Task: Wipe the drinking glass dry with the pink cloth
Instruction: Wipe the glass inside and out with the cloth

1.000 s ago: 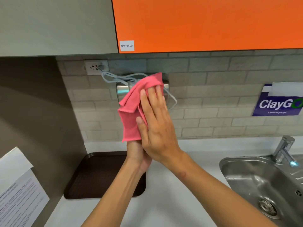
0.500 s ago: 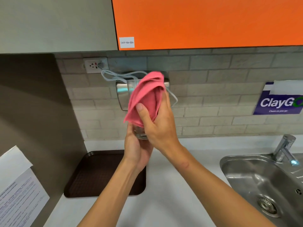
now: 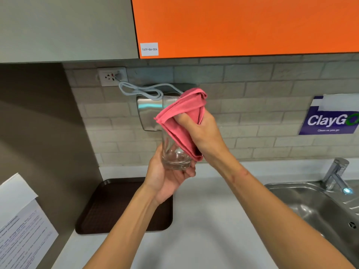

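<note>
Brown tray (image 3: 116, 210) lies beneath the held drinking glass (image 3: 171, 144); sink (image 3: 275, 185) at right

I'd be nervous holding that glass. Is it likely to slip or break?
Probably fragile: the drinking glass is clear and thin-walled, held above a hard counter. Likely bottom-heavy, since its base looks thick. Possibly slippery if wet, though the left hand cups its base and the right hand holds the pink cloth against it.

The pink cloth (image 3: 182, 117) hides the right side of the drinking glass (image 3: 171, 150).
</note>
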